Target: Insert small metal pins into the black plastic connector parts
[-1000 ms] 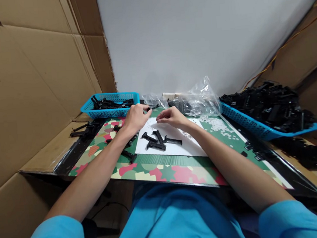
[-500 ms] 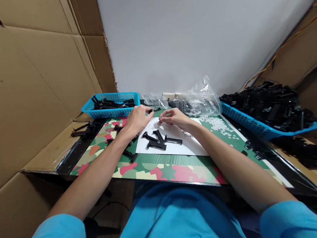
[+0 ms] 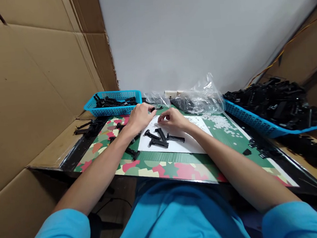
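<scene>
My left hand (image 3: 141,116) is at the far edge of the white paper sheet (image 3: 146,146), fingers closed around a small black plastic part (image 3: 153,109) that shows at the fingertips. Just to its right, my right hand (image 3: 174,118) is lowered over the sheet with thumb and fingers pinched together. Anything between those fingertips is too small or hidden to make out. Several long black plastic parts (image 3: 159,144) lie on the sheet in front of the hands. More black parts (image 3: 132,153) lie left of the sheet, partly behind my left forearm.
A blue basket (image 3: 105,111) of black parts stands at the back left. Another blue basket (image 3: 247,120), heaped with black parts, is at the right. Clear plastic bags (image 3: 201,98) lie along the wall. Small translucent discs (image 3: 221,122) are scattered on the patterned mat (image 3: 176,171).
My right hand has moved slightly down and left, its fingers curled in toward the sheet. My left hand has stayed nearly in place. The view has shifted a little.
</scene>
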Action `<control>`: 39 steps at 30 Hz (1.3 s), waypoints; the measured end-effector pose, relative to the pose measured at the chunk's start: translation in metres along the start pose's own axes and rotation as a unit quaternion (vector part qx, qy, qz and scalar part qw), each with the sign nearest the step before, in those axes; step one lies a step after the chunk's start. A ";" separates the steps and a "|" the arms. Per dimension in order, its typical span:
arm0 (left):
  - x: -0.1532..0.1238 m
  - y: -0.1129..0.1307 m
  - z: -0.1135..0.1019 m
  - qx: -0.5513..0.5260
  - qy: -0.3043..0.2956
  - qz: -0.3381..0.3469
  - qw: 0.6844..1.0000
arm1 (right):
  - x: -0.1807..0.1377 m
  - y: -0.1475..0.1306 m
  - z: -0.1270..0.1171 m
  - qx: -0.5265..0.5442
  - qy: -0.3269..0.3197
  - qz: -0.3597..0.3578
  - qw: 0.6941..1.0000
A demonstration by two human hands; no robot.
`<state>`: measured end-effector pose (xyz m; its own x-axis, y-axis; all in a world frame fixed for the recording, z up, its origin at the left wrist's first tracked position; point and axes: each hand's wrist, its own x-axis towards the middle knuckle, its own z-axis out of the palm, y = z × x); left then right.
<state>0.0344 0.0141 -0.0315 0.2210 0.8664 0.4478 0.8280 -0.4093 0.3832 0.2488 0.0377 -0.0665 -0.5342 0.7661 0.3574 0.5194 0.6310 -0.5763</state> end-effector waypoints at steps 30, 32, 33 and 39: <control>0.002 -0.006 0.005 -0.015 -0.053 0.051 0.997 | -0.020 0.007 -0.046 -0.040 0.033 0.002 0.999; 0.001 -0.006 0.006 -0.016 -0.060 0.062 0.996 | -0.021 0.007 -0.050 -0.004 0.043 0.010 0.999; 0.001 -0.006 0.006 -0.016 -0.062 0.067 0.996 | -0.021 0.007 -0.051 0.010 0.050 0.016 0.999; 0.001 -0.007 0.008 -0.007 -0.074 0.075 0.994 | -0.017 0.006 -0.055 0.061 0.060 0.070 0.994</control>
<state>0.0332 0.0196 -0.0402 0.4161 0.8269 0.3783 0.7725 -0.5409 0.3326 0.2976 0.0353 -0.0362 -0.3755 0.8587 0.3487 0.4936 0.5037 -0.7090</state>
